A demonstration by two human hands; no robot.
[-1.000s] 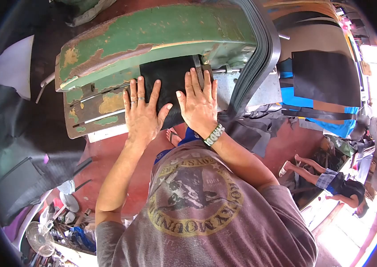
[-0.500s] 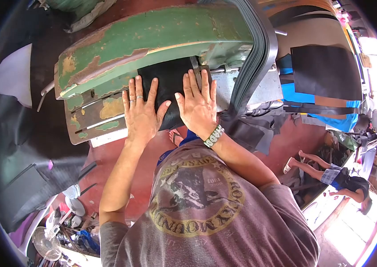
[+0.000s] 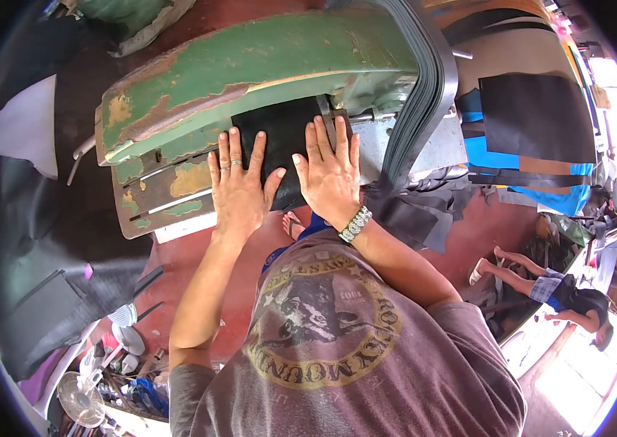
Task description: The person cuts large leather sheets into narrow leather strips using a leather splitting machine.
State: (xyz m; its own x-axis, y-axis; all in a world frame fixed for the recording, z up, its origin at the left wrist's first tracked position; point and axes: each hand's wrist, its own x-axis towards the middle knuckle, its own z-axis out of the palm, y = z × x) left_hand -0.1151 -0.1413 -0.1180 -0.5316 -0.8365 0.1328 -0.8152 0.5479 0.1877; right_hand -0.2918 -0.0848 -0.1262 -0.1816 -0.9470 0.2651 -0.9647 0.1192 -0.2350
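Resting flat, fingers extended, my left hand [image 3: 239,197] and right hand [image 3: 329,175] grip nothing. Black leather-like sheet [image 3: 285,135] beneath, upper centre of frame, partly under green machine arm [image 3: 265,54]. Judged light, pliable, possibly slippery; hold by 2 side edges.

Strong white light from the right washes out a pale flat surface [image 3: 567,375]; the bare left hand [image 3: 239,198], bare right hand [image 3: 330,188] and long green-painted metal machine [image 3: 272,76] look evenly lit and sharp; the broad black sheet [image 3: 28,211] at left is dim with a soft sheen; fisheye curvature bends the margins, blackened and blue-fringed.
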